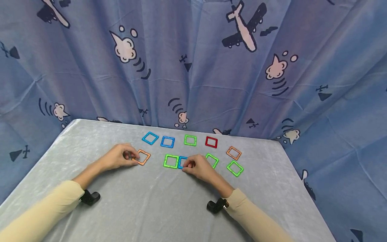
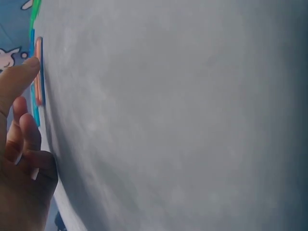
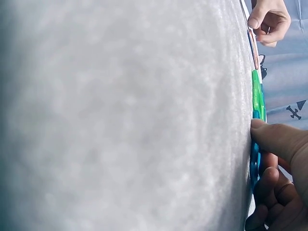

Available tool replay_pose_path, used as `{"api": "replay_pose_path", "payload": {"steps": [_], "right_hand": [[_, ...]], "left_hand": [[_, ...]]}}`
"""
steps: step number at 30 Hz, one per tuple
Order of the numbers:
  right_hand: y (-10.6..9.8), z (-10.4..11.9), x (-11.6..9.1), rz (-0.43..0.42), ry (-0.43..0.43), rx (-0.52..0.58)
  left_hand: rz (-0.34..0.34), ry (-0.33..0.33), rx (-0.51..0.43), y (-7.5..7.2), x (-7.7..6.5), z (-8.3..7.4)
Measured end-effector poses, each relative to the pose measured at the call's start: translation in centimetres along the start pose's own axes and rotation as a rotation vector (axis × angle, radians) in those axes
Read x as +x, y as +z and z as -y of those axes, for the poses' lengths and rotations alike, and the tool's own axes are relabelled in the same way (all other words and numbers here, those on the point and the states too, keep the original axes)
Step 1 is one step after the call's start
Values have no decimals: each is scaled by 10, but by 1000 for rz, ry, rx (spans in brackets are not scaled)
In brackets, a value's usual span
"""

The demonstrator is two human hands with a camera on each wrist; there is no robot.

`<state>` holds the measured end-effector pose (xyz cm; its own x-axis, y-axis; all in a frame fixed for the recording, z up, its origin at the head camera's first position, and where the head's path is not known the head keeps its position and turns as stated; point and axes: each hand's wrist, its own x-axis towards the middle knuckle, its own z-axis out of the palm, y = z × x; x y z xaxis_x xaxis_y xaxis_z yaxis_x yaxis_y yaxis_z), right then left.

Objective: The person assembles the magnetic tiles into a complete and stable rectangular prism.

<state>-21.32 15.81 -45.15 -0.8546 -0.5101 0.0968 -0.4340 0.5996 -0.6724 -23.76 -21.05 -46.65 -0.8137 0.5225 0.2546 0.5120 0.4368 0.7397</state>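
In the head view my left hand (image 1: 121, 156) pinches the left corner of an orange square frame tile (image 1: 146, 158) between thumb and fingers. The left wrist view has that orange tile (image 2: 39, 72) edge-on at the thumb tip. My right hand (image 1: 201, 168) pinches a blue square tile (image 1: 180, 162) and covers its right part. The blue tile's left side lies right along a green square tile (image 1: 164, 161). Edge-on in the right wrist view, the blue tile (image 3: 253, 163) sits under the thumb, with the green tile (image 3: 256, 94) just beyond.
Behind the hands lie two blue tiles (image 1: 146, 135) (image 1: 167, 147), a green tile (image 1: 190, 145) and a red tile (image 1: 211, 146). Right of the right hand are an orange tile (image 1: 230, 155) and green tiles (image 1: 216, 163) (image 1: 239, 173). A patterned curtain (image 1: 211, 90) hangs behind the grey-covered table (image 1: 145, 208).
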Motion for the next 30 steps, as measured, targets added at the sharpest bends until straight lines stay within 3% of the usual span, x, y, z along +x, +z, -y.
{"api": "replay_pose_path", "payload": {"steps": [15,26,30], "right_hand": [[0,4,1,3,19,2],[0,2,0,2,25,-6],[0,1,0,1,23,-8]], "left_hand": [[15,17,38,10,7,-3],[34,75,40,14,8,-2],[44,53,47,16,10,-3]]}}
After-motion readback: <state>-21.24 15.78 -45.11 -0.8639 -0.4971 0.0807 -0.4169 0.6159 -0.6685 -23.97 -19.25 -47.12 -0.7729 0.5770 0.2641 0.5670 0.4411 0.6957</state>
